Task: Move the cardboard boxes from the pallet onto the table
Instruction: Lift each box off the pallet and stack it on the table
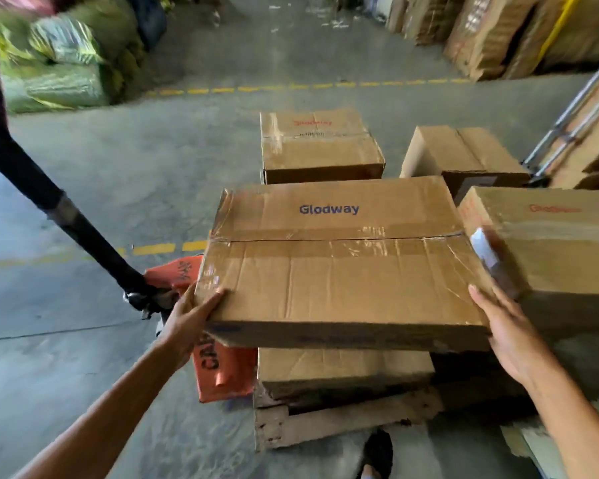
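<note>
A large taped cardboard box (339, 264) marked "Glodway" in blue fills the centre, tilted above another box (343, 369) on the wooden pallet (325, 423). My left hand (187, 323) grips its near left corner, thumb on top. My right hand (509, 330) presses against its near right corner. Another box (561, 243) with red lettering sits touching it on the right. Two more boxes (320, 146) (464, 153) stand farther back. No table is in view.
An orange pallet jack (222, 368) with a long black handle (49, 202) stands left of the pallet. Green sacks (66, 63) pile at the far left, stacked cartons (498, 32) at the far right. A metal trolley frame (574, 112) leans on the right. My foot (377, 451) is by the pallet.
</note>
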### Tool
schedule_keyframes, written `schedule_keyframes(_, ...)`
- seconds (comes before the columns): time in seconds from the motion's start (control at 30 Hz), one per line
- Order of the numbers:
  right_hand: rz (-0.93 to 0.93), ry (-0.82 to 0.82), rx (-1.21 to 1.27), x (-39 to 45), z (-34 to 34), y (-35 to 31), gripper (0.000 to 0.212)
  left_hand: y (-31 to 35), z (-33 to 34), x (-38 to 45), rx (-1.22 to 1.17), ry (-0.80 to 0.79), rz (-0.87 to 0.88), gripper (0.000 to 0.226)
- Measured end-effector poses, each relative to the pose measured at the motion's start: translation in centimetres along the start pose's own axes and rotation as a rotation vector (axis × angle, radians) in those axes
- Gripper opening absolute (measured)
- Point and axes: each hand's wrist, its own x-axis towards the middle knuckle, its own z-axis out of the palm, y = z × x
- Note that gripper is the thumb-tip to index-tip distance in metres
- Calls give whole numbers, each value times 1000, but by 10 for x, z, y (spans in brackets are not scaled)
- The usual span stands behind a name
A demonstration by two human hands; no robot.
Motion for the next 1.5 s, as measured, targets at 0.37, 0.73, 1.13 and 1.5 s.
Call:
schedule_keyframes(0.37, -477, 321, 188, -206, -60, -138, 64, 149, 62, -87, -47, -377, 448, 30)
schedule_keyframes(0.73, -557, 884, 287, -387, -290, -81, 23, 115, 326, -221, 20, -869, 475, 57)
schedule_keyframes(1.13, -194, 1196, 355, -491, -483, 8, 41, 10, 574, -364, 261, -1199, 323, 31)
schedule_keyframes(1.5, -4, 1289, 412, -381, -642, 39, 48, -36, 817, -329, 404, -1251, 246, 45)
